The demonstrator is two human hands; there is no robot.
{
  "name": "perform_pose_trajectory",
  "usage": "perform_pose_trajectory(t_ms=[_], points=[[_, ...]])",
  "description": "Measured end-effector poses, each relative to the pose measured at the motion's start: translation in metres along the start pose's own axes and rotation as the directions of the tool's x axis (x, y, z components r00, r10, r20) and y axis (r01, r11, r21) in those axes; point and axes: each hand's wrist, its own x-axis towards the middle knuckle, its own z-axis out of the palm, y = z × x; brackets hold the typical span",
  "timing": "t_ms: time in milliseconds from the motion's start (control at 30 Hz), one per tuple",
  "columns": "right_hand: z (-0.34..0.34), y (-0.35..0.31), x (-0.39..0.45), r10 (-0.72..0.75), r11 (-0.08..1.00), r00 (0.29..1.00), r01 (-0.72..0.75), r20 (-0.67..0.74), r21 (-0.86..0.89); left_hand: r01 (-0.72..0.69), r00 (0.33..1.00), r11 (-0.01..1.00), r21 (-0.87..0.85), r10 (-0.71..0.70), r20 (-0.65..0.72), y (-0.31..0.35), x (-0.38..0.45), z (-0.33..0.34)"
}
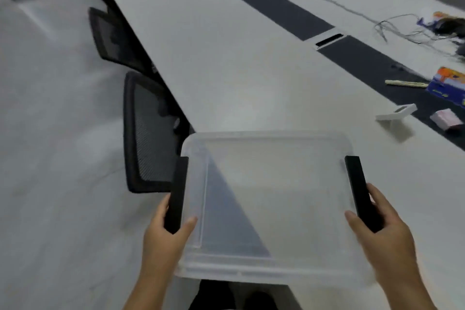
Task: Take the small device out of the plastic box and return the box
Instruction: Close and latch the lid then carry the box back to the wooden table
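A clear plastic box [271,209] with a black clip handle on each side is held over the near edge of the long white table [226,58]. My left hand [163,236] grips the left black handle [177,194]. My right hand [382,236] grips the right black handle [362,194]. The box looks empty; I see the table edge and floor through it. A small white device [396,113] rests tilted on the table, to the right beyond the box.
Black mesh chairs [148,133] line the table's left side. A dark strip [352,53] runs along the table's middle. At the right lie a colourful carton [448,85], a pink packet [445,119], a pen [405,83] and tangled cables [407,30].
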Motion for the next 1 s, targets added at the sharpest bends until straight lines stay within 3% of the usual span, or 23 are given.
perform_pose_trajectory(t_ms=[67,167,400,500,733,1000], points=[[0.027,-0.01,-0.018,-0.039,0.999,0.987,0.042,0.157,-0.018,0.086,0.991,0.996,-0.008,-0.087,-0.106,-0.026,-0.022,-0.038],[0.081,-0.022,-0.056,-0.081,0.993,0.913,0.109,0.399,-0.048,0.194,0.945,0.978,-0.071,-0.206,-0.255,-0.074,-0.056,-0.098],[0.219,-0.039,-0.157,-0.072,0.953,0.709,0.257,0.702,-0.162,0.393,0.754,0.889,-0.234,-0.457,-0.472,-0.185,-0.108,-0.223],[0.297,-0.046,-0.211,-0.064,0.939,0.667,0.292,0.742,-0.182,0.414,0.688,0.866,-0.28,-0.499,-0.527,-0.225,-0.11,-0.297],[0.421,-0.091,-0.292,-0.091,0.932,0.615,0.33,0.783,-0.151,0.39,0.654,0.875,-0.287,-0.483,-0.583,-0.27,-0.078,-0.427],[0.558,-0.138,-0.271,-0.041,0.945,0.735,0.249,0.677,-0.213,0.426,0.69,0.857,-0.291,-0.516,-0.508,-0.3,0.069,-0.505]])
